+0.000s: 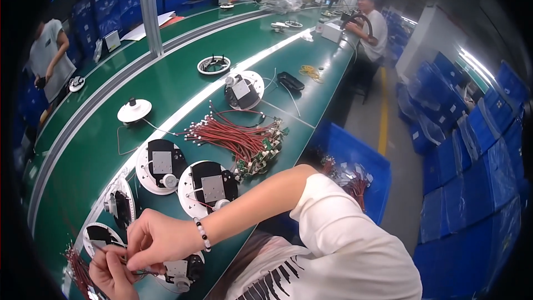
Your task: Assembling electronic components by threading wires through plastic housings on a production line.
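1. At far left, across a green line beyond the worktop (300, 133), a person (55, 55) in a pale shirt stood near a small white-and-black round part (76, 83).
2. By the worktop's lower left corner lay a bundle of red wires (80, 271).
3. Just right of it, the left hand (114, 275) pinched thin dark wires (145, 272) between thumb and curled fingers.
4. The right hand (158, 239), a beaded bracelet (201, 235) at its wrist, met the left fingertips, thumb and forefinger gripping the same wires; its other fingers were bent. The wires were above the worktop's lower left end.
5. Around the hands were a white round housing (95, 233) behind and a second housing (180, 271) partly under the right wrist.
6. A tilted housing (119, 205) stood against the worktop's left edge; two flat housings with black plates, one upper (161, 166) and one lower (208, 189), lay right of it.
7. Mid-worktop, red cables with green circuit boards (250, 144) spread toward the right edge.
8. Farther up lay a black pouch (290, 81) and a yellow cord (311, 73).
9. Beyond the right edge sat a blue bin (355, 147).
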Tool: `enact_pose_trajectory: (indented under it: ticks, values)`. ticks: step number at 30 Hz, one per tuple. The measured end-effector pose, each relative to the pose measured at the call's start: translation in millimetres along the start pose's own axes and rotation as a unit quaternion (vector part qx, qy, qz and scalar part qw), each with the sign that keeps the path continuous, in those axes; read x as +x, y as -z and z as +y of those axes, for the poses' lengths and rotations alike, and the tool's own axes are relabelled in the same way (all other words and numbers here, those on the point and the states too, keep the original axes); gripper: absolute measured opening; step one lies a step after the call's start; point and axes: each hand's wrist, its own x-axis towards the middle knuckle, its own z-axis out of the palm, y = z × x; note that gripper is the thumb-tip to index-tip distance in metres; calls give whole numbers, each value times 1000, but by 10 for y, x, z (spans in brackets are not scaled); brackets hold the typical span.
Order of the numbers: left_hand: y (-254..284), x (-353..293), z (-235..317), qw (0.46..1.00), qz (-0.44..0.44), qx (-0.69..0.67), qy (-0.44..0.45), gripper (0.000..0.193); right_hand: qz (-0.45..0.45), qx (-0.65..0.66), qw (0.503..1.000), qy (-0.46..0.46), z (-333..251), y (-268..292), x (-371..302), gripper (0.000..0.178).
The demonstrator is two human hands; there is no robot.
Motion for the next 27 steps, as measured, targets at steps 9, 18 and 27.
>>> enact_pose_trajectory:
  ticks: [9,18,27]
  values:
    - [-124,-79,125,969,-233,11,82,17,-38,-233,963,130,-191,-3,120,17]
    - [-136,-227,145,932,-320,-19,171,26,27,25,993,108,-533,90,174,13]
    - [28,-180,-87,998,-49,24,-27,57,8,-75,974,215,-590,113,-60,24]
